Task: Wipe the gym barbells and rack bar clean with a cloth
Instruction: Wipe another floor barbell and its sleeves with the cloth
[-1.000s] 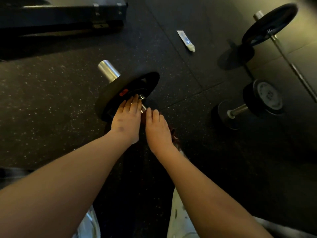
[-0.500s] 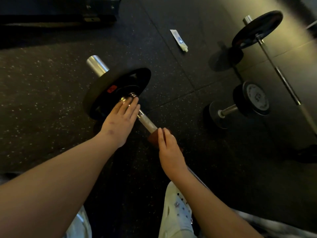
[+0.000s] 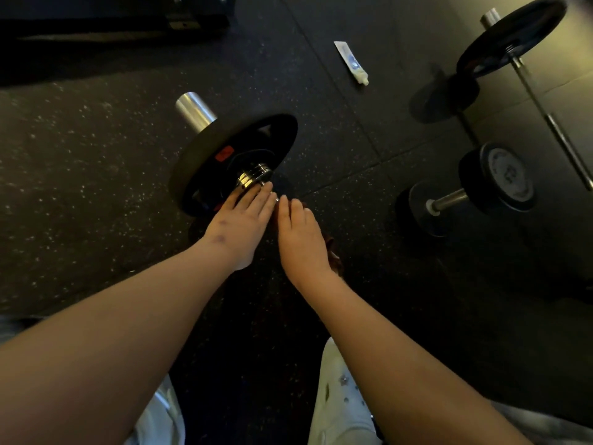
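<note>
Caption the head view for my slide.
Left hand rests on the steel barbell beside its black weight plate; right hand holds a reddish-brown cloth.

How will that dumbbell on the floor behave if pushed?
Lying on its side on round heads, the dumbbell would probably roll if pushed across its handle. Thick heads on a short metal handle suggest it's heavy for its size. The speckled floor looks rubbery, likely slowing it.

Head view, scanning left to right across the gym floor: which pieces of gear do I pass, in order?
near barbell's weight plate → white tube → dumbbell → second barbell's plate
</note>
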